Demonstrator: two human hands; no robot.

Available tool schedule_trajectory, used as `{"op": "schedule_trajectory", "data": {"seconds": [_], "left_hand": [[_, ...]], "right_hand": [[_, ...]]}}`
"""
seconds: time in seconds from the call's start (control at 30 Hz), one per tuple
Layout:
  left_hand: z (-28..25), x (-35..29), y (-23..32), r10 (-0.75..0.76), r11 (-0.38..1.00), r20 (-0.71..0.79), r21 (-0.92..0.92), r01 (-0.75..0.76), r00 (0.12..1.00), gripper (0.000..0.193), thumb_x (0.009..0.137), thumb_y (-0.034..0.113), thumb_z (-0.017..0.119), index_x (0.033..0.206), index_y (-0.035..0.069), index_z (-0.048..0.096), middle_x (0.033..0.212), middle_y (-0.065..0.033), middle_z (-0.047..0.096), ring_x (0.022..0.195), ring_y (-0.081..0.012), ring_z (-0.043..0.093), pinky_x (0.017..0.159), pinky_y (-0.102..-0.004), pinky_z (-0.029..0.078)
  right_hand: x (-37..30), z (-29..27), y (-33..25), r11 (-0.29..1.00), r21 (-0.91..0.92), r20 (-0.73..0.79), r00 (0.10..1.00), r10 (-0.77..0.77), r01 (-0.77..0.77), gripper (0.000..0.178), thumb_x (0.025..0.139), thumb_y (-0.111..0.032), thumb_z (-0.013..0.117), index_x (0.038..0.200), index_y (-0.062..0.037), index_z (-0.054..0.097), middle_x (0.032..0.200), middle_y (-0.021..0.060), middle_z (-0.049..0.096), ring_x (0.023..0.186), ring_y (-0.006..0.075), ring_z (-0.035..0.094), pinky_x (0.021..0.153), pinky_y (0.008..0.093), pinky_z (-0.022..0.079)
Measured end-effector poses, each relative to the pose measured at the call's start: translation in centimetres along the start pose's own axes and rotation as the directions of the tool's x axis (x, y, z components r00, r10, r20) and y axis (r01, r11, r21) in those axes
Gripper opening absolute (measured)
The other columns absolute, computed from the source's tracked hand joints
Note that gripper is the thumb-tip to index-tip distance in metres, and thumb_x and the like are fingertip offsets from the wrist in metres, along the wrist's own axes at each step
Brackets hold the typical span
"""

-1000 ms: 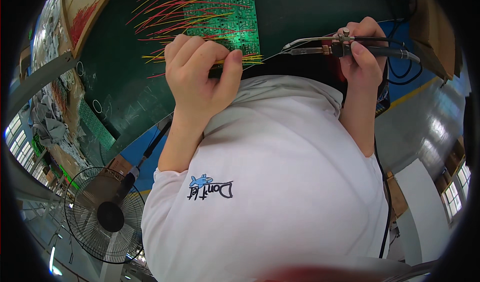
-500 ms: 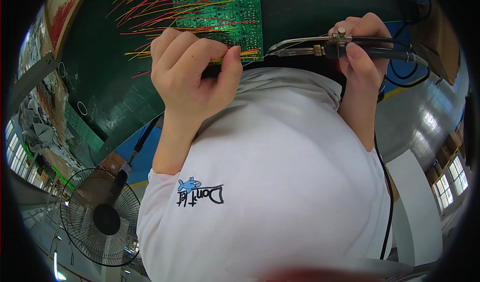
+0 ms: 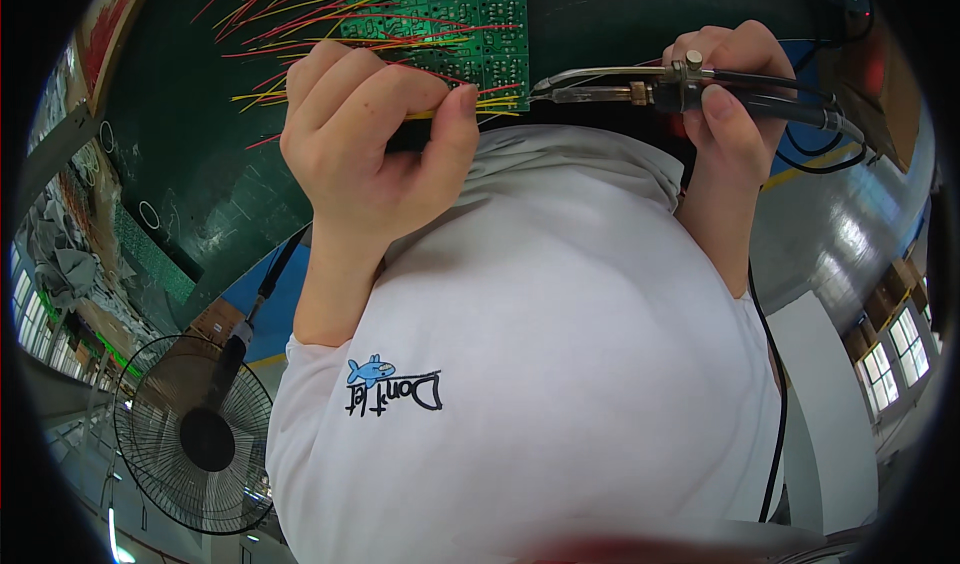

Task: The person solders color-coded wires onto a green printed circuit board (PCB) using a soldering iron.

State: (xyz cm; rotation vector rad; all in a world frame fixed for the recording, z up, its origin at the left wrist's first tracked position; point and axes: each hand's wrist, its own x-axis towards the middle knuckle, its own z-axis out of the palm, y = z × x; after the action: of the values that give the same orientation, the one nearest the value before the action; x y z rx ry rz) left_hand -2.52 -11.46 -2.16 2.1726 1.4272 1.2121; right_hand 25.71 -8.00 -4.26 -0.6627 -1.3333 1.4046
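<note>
At the near edge of the board, the left hand is closed, thumb and forefinger pinched on a yellow wire. Just right of it, the right hand is clamped around the iron, whose tip points left, close to the wire's end. Red and yellow wires fan left off the green board onto the dark mat. A fan stands at lower left.

Left hand pinched, right hand clenched
</note>
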Motion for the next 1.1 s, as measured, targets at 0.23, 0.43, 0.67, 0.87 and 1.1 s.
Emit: {"op": "schedule_trajectory", "data": {"seconds": [0.23, 0.43, 0.67, 0.87, 1.1], "left_hand": [[0.31, -0.12, -0.11, 0.010, 1.000, -0.005, 0.027, -0.010, 1.000, 0.019, 0.064, 0.006, 0.078, 0.065, 0.014, 0.061, 0.057, 0.0039, 0.052, 0.057, -0.0176, 0.045, 0.060, -0.0312, 0.035], [0.32, -0.03, -0.10, 0.007, 1.000, 0.001, 0.026, -0.007, 1.000, 0.019, 0.063, 0.007, 0.078, 0.065, 0.014, 0.061, 0.057, 0.0043, 0.052, 0.057, -0.0176, 0.046, 0.060, -0.0315, 0.035], [0.31, -0.28, -0.22, 0.001, 0.999, 0.011, 0.045, -0.001, 1.000, 0.019, 0.064, 0.008, 0.079, 0.065, 0.015, 0.061, 0.058, 0.0042, 0.052, 0.057, -0.0177, 0.046, 0.060, -0.0318, 0.035], [0.29, -0.23, -0.32, 0.005, 0.999, 0.013, 0.045, -0.006, 1.000, 0.019, 0.064, 0.008, 0.079, 0.065, 0.015, 0.061, 0.059, 0.0041, 0.051, 0.058, -0.0178, 0.046, 0.060, -0.0321, 0.034], [0.49, -0.44, -0.28, 0.006, 0.998, -0.011, 0.059, -0.005, 1.000, 0.018, 0.064, 0.008, 0.078, 0.065, 0.015, 0.062, 0.058, 0.0037, 0.050, 0.058, -0.0181, 0.046, 0.060, -0.0319, 0.035]], "right_hand": [[-0.06, 0.14, 0.17, 1.000, 0.001, 0.024, 1.000, -0.002, 0.002, 0.019, 0.086, -0.014, 0.068, 0.091, -0.0037, 0.052, 0.077, 0.0080, 0.057, 0.057, 0.0075, 0.042, 0.052, 0.0236, 0.034], [0.09, 0.45, -0.01, 1.000, -0.026, 0.022, 1.000, -0.007, 0.008, 0.019, 0.086, -0.014, 0.068, 0.090, -0.0039, 0.052, 0.075, 0.0073, 0.057, 0.055, 0.0069, 0.041, 0.050, 0.0233, 0.033], [0.17, 0.60, 0.13, 0.999, -0.038, 0.024, 1.000, -0.016, 0.017, 0.019, 0.086, -0.014, 0.067, 0.089, -0.0034, 0.051, 0.072, 0.0079, 0.055, 0.054, 0.0074, 0.040, 0.049, 0.0247, 0.032], [0.48, 0.61, -0.11, 0.998, 0.051, 0.022, 0.999, -0.049, 0.048, 0.013, 0.084, -0.011, 0.058, 0.087, -0.0039, 0.047, 0.069, 0.0076, 0.052, 0.053, 0.0106, 0.039, 0.052, 0.0285, 0.031], [0.54, 0.12, -0.01, 0.995, 0.085, 0.003, 0.999, -0.053, 0.052, 0.013, 0.082, -0.011, 0.057, 0.086, -0.0045, 0.046, 0.068, 0.0085, 0.050, 0.054, 0.0113, 0.038, 0.052, 0.0284, 0.029]]}}
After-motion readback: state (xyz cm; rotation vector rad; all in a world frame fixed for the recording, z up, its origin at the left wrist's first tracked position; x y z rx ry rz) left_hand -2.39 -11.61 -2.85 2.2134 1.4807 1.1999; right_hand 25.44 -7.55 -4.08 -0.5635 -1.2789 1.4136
